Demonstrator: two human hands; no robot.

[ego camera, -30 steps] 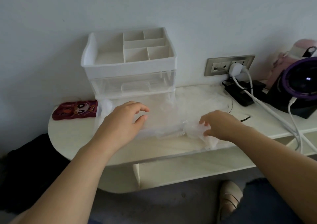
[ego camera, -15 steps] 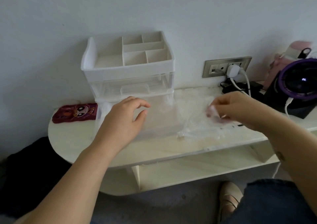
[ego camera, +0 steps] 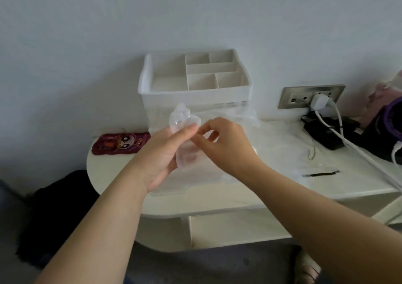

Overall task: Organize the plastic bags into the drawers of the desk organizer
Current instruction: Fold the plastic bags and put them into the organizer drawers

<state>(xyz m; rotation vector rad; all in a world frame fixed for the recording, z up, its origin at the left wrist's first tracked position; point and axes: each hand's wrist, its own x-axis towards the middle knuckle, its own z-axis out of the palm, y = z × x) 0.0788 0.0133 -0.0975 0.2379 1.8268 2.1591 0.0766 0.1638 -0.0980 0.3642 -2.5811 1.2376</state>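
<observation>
Both hands met above the front of the desk (ego camera: 113,174). The left hand (ego camera: 161,155) pinched a clear plastic bag (ego camera: 181,118) under its thumb, and the right hand (ego camera: 224,144) pinched the same bag just beside it. The step looked like folding the bag small. Next it would need lowering into a drawer without springing open. The bag was thin, see-through and crumpled, and was held in the air. Beneath it a clear drawer (ego camera: 169,191) seemed pulled out, though its outline was faint. Behind stood the organizer (ego camera: 195,96).
</observation>
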